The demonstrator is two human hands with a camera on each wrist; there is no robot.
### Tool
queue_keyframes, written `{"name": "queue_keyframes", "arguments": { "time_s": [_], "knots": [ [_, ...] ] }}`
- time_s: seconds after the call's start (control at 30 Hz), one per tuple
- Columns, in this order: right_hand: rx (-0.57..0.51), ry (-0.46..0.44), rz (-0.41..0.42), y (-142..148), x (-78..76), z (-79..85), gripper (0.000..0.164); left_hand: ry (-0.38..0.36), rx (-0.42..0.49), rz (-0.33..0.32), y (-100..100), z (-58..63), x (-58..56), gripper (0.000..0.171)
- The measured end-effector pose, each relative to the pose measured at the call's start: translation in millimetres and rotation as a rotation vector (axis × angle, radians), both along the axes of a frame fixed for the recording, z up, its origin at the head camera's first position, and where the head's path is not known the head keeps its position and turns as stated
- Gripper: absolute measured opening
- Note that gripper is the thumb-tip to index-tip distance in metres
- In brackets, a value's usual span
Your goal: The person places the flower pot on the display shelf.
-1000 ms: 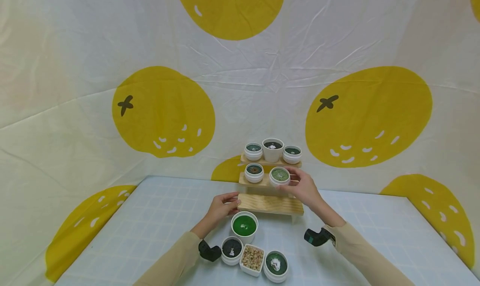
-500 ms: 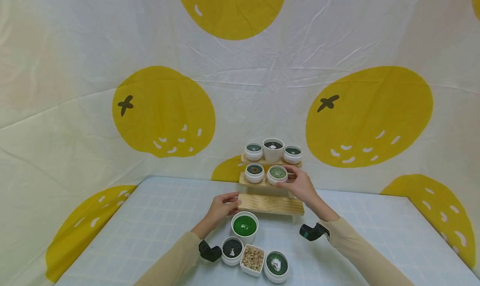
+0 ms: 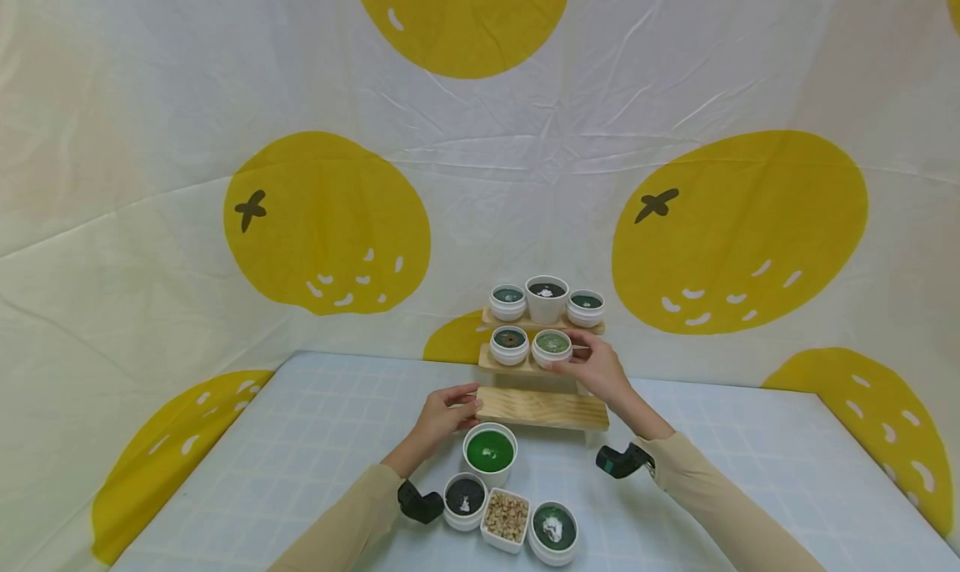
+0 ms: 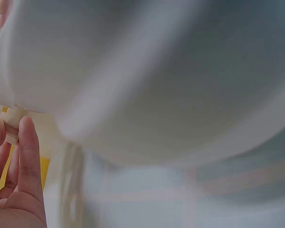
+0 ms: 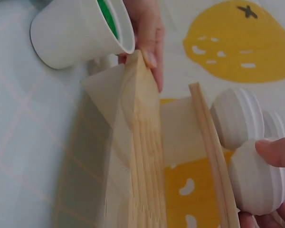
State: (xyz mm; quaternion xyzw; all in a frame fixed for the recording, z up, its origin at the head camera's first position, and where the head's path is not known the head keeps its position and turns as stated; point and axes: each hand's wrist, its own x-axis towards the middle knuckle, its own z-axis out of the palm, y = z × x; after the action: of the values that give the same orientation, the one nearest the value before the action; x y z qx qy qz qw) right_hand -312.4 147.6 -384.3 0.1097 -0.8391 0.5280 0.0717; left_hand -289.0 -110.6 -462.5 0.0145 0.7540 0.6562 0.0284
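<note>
My right hand point(image 3: 602, 370) grips a small white ribbed cup point(image 3: 552, 348) with a pale green top, thumb and fingers on its right side. It sits on the middle step of a three-tier wooden stand point(image 3: 542, 408), beside a similar cup point(image 3: 509, 346) with a brown spot. My left hand point(image 3: 441, 413) pinches the left end of the lowest board; the left wrist view shows thumb and fingers on that board end point(image 4: 13, 124). From the right wrist, the gripped cup point(image 5: 256, 178) appears close against its neighbour point(image 5: 237, 116).
Three white cups, including a taller one point(image 3: 546, 305), stand on the top step. Before the stand are a bright green cup point(image 3: 489, 455), a dark-topped cup point(image 3: 464, 505), a square dish of chopped nuts point(image 3: 506, 518) and a green-and-white cup point(image 3: 553, 532). A fruit-print cloth hangs behind.
My right hand has shifted the pale green cup left along the middle step, up beside its neighbour. The left hand has stayed at the stand's lowest board.
</note>
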Motion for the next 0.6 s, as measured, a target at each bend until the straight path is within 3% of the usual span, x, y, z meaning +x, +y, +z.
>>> {"name": "queue_keyframes", "arguments": {
  "time_s": [0.6],
  "knots": [
    [-0.019,0.004,-0.007,-3.3,-0.5,-1.5,0.065,-0.009,-0.013,0.009,0.2,0.1,0.7,0.041]
  ]
}}
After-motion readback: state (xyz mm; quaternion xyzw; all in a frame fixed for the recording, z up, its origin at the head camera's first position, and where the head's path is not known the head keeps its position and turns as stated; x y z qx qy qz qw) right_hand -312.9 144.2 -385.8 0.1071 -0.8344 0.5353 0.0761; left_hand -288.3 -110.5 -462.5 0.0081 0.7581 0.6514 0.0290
